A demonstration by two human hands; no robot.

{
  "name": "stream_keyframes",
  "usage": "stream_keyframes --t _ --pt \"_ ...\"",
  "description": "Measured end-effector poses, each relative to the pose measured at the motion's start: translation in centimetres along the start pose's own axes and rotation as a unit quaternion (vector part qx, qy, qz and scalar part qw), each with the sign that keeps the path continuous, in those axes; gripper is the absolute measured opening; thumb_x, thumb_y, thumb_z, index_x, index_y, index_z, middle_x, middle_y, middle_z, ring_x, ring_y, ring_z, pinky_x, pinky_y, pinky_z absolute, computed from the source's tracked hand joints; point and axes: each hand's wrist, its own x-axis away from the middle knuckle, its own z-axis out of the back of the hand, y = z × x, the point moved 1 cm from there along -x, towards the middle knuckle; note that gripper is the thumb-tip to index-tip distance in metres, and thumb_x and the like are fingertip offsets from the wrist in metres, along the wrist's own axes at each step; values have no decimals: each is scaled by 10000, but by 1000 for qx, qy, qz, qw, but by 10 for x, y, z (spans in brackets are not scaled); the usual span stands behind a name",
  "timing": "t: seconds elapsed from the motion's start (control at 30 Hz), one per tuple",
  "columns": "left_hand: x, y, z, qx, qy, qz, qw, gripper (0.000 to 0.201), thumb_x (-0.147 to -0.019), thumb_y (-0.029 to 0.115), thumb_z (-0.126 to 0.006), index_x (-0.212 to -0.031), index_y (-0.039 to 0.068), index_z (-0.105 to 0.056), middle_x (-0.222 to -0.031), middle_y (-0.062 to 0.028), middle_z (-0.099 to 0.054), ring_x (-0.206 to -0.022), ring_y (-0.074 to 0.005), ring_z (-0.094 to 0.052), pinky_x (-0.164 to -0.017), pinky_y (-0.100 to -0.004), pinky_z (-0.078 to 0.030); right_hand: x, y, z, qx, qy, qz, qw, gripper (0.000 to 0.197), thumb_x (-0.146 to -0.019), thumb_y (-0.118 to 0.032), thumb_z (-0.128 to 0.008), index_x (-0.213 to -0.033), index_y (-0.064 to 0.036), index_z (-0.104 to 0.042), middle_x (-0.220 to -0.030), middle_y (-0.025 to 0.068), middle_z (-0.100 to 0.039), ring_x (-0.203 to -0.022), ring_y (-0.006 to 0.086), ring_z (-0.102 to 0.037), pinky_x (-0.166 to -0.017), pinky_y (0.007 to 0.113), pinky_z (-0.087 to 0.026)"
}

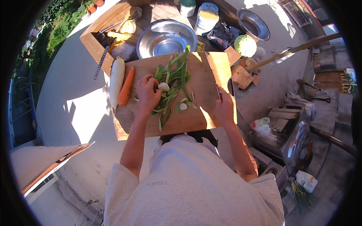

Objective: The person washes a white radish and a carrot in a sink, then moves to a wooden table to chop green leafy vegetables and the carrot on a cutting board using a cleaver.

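On the wooden cutting board (200, 113) lies a loose heap of long green leaves (173, 90) with a white root end (163, 87) among them. My left hand (148, 94) is at the left side of the heap, fingers curled on the leaves beside that white piece. A second small white cut piece (183, 106) lies nearer to me. At the board's right side my right hand (225, 106) is closed around a knife (217, 89), its blade pointing away from me. A white radish (117, 81) and an orange carrot (126, 86) lie side by side along the left edge.
Beyond the board stand a wide metal basin (167, 39), white tubs (207, 20) and a smaller metal bowl (253, 24). A round green cabbage (245, 46) sits at the far right, above wood blocks (242, 75). A stove with a metal lid (298, 145) stands at the right.
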Motion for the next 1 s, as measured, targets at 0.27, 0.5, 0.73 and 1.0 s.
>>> stream_keyframes --t 0.27,0.5,0.73,1.0 --pt "-14 28 -14 10 9 -109 994 180 -663 139 -760 -823 97 -691 -1276 -144 -540 -1200 -352 -472 -982 -483 -357 34 -59 26 -454 -148 -215 852 369 -978 -78 -483 -1340 -11 -478 -718 -18 -480 -525 46 -456 -428 200 -391" --pt "-17 38 -30 -90 -64 -82 991 163 -639 198 -796 -717 92 -699 -1340 -145 -511 -1266 -334 -421 -1017 -467 -311 45 -60 15 -467 -200 -240 827 358 -972 -67 -494 -1325 -14 -489 -742 -3 -468 -534 61 -472 -428 205 -422" --pt "-12 36 -32 -91 -103 -82 987 188 -653 261 -770 -644 80 -719 -1381 -142 -495 -1290 -332 -383 -1052 -480 -257 39 -46 12 -426 -219 -251 841 351 -977 -81 -493 -1321 -14 -481 -744 2 -481 -558 61 -483 -437 210 -427" --pt "-16 31 -28 -36 -63 -49 996 163 -677 253 -786 -762 121 -742 -1389 -133 -487 -1286 -320 -416 -1024 -489 -272 30 -41 22 -438 -202 -253 838 310 -983 -95 -499 -1283 -16 -498 -702 -7 -474 -509 58 -453 -424 207 -412"
